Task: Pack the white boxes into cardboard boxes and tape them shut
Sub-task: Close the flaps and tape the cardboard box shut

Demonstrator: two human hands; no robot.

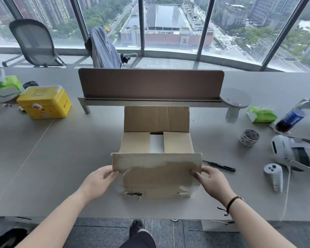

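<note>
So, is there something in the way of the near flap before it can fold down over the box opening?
Nothing visible blocks it. Both hands, left hand and right hand, pinch the near flap at its sides. The two side flaps already lie folded in, with a white box showing low in the gap. The far flap stands upright.

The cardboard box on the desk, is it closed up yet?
Partly. The cardboard box has two side flaps folded in, a white box showing between them; far flap upright, near flap held by both hands.

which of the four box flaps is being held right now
The near flap, gripped at its side edges by the left hand and right hand. The two side flaps are folded in; the far flap stands untouched.
</note>
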